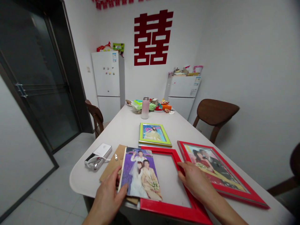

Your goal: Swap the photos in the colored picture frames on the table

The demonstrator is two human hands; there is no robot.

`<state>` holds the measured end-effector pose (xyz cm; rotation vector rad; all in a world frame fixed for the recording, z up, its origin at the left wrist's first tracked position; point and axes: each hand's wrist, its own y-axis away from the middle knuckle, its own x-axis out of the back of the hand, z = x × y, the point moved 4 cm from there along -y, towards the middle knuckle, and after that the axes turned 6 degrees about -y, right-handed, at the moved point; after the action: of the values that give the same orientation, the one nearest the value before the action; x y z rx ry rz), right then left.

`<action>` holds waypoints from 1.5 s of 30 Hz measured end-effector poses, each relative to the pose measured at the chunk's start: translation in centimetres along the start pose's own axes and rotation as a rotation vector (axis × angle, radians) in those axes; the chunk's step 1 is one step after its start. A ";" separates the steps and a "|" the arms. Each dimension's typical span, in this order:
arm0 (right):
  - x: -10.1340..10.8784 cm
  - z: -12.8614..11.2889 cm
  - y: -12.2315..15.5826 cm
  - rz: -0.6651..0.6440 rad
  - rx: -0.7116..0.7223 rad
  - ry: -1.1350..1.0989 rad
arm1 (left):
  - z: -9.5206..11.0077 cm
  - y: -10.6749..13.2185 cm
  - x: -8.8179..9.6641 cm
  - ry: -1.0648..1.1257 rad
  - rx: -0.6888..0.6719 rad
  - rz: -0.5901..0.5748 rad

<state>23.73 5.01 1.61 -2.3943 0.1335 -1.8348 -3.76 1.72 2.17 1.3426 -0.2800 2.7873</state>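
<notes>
My left hand pinches the left edge of a wedding photo, thumb on its front. The photo lies over the left part of a red picture frame, whose opening shows beside it. On the right bar of that frame rests my right hand, fingers curled over the edge. A brown backing board with a metal hanger sits partly under the photo and my left hand. To the right lies another red frame with a photo in it. Beyond the empty frame is a yellow-green framed photo.
A white power bank with a cable sits near the left edge of the white table. Farther back stand a pink bottle and a pile of snack packets. Brown chairs flank the table.
</notes>
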 end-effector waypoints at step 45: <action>-1.3 -7.1 1.5 -0.066 -0.363 -1.996 | 8.5 -0.5 -2.6 0.984 -0.078 0.141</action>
<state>16.54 3.41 2.00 -3.0706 0.1396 1.1373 4.45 0.87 5.45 -0.1580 -0.4159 3.0824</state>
